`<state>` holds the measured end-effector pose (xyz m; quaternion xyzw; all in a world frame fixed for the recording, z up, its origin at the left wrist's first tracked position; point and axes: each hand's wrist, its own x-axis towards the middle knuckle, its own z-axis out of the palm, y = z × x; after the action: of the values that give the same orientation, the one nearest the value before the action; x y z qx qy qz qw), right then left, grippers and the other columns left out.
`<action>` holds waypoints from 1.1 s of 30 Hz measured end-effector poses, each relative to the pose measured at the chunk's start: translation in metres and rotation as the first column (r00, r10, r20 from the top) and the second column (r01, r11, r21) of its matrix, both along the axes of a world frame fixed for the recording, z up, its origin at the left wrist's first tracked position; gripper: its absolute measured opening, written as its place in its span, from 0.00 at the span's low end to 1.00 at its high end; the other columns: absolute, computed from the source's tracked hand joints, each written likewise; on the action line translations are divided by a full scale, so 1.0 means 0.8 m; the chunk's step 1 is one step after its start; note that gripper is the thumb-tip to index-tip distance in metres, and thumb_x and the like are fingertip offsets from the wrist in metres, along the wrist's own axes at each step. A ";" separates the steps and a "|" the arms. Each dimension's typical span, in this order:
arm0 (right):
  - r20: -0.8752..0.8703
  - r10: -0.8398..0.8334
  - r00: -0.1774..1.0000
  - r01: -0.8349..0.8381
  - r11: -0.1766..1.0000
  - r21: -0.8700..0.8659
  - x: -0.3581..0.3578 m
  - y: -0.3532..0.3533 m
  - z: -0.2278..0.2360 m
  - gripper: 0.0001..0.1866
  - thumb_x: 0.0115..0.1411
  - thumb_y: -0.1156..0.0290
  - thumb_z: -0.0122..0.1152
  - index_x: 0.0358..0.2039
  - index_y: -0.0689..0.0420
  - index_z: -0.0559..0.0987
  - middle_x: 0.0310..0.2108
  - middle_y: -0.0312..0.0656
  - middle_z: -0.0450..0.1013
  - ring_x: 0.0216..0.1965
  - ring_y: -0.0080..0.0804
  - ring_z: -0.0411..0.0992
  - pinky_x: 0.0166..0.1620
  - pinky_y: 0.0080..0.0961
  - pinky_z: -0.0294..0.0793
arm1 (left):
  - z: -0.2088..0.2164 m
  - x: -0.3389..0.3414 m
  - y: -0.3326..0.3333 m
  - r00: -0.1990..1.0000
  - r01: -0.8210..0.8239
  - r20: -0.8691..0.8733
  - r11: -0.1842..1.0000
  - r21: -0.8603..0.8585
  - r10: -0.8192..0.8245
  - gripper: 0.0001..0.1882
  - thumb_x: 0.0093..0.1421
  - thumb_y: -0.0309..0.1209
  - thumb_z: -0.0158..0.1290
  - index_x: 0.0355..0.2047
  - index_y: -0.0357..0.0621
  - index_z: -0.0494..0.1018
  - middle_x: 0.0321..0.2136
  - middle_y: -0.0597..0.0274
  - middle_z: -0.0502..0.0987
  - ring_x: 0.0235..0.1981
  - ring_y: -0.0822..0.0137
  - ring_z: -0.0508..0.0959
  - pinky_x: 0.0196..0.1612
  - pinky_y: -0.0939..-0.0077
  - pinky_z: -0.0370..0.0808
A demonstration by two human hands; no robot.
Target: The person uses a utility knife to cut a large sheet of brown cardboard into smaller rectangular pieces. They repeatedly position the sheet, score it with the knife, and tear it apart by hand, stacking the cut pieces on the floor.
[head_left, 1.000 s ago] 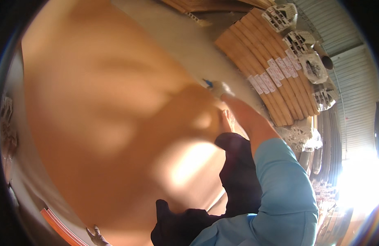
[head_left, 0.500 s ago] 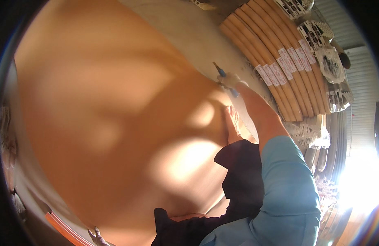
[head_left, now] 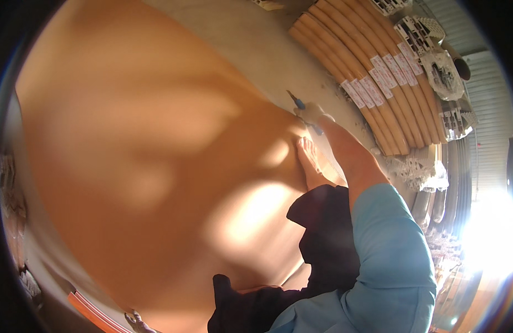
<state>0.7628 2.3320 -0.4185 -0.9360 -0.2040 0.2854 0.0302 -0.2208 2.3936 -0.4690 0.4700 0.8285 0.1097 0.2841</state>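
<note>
A large smooth brown sheet (head_left: 173, 183) spreads across the floor, with patches of sunlight on it. At its far right edge my right hand (head_left: 312, 112), in a pale glove, is closed round a utility knife (head_left: 299, 103). Its blue handle shows on both sides of the fist, and its narrow blade points up and left. At the bottom left my left hand (head_left: 138, 322) has its fingers bent over the sheet's near edge; its palm and wrist are mostly hidden. My bare foot (head_left: 309, 155) is at the sheet's right edge, just below my right hand.
Several long brown wrapped rolls (head_left: 373, 83) with white labels lie side by side at the upper right. White slotted plastic-like bundles (head_left: 445, 77) are stacked beyond them. An orange striped strip (head_left: 95, 313) lies by my left hand. Strong light glares at the right.
The view has shifted slightly. My right hand stays at the sheet's edge with the utility knife, and my left hand remains at the near edge.
</note>
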 end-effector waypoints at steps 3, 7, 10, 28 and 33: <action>0.056 0.025 0.998 -0.026 0.999 0.022 -0.005 -0.011 -0.002 0.21 0.56 0.50 0.59 0.36 0.57 0.80 0.27 0.42 0.77 0.28 0.32 0.75 0.35 0.30 0.73 | -0.002 0.001 0.003 0.994 -0.083 0.076 0.996 0.024 0.081 0.35 0.62 0.47 0.51 0.65 0.47 0.56 0.64 0.48 0.59 0.61 0.49 0.64 0.62 0.57 0.60; 0.146 0.138 0.980 -0.135 0.990 -0.031 0.002 -0.007 -0.008 0.20 0.56 0.53 0.60 0.35 0.58 0.80 0.28 0.44 0.78 0.27 0.32 0.76 0.34 0.30 0.74 | -0.008 -0.006 0.005 1.000 -0.026 0.011 1.000 0.012 0.026 0.34 0.62 0.46 0.52 0.65 0.47 0.56 0.64 0.49 0.59 0.61 0.49 0.65 0.62 0.57 0.61; -0.058 0.026 0.998 -0.024 0.999 0.023 0.014 -0.001 -0.004 0.19 0.56 0.54 0.61 0.35 0.60 0.80 0.31 0.44 0.78 0.27 0.32 0.76 0.33 0.29 0.76 | -0.015 -0.017 0.002 0.995 -0.088 0.053 0.996 0.014 0.087 0.34 0.62 0.45 0.52 0.64 0.47 0.57 0.64 0.49 0.59 0.61 0.49 0.65 0.62 0.57 0.61; -0.336 0.591 0.733 -0.474 0.798 0.372 -0.297 0.225 0.082 0.19 0.62 0.59 0.55 0.51 0.52 0.70 0.24 0.34 0.67 0.23 0.20 0.67 0.22 0.21 0.66 | 0.002 0.051 -0.025 0.968 -0.207 0.193 0.943 0.261 0.160 0.37 0.57 0.42 0.57 0.62 0.37 0.59 0.62 0.46 0.61 0.63 0.53 0.61 0.65 0.62 0.57; -0.412 0.861 0.298 -0.697 0.491 0.522 -0.527 0.212 0.074 0.22 0.64 0.58 0.52 0.56 0.53 0.67 0.28 0.43 0.72 0.26 0.33 0.72 0.30 0.30 0.72 | 0.012 0.052 -0.024 0.940 -0.325 0.200 0.906 0.270 0.277 0.25 0.55 0.39 0.59 0.52 0.43 0.73 0.50 0.49 0.75 0.52 0.56 0.75 0.54 0.67 0.71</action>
<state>0.3408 2.5017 -0.3590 -0.5465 -0.6452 0.5297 0.0673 -0.1795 2.3742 -0.4592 0.3635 0.8400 0.3131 0.2533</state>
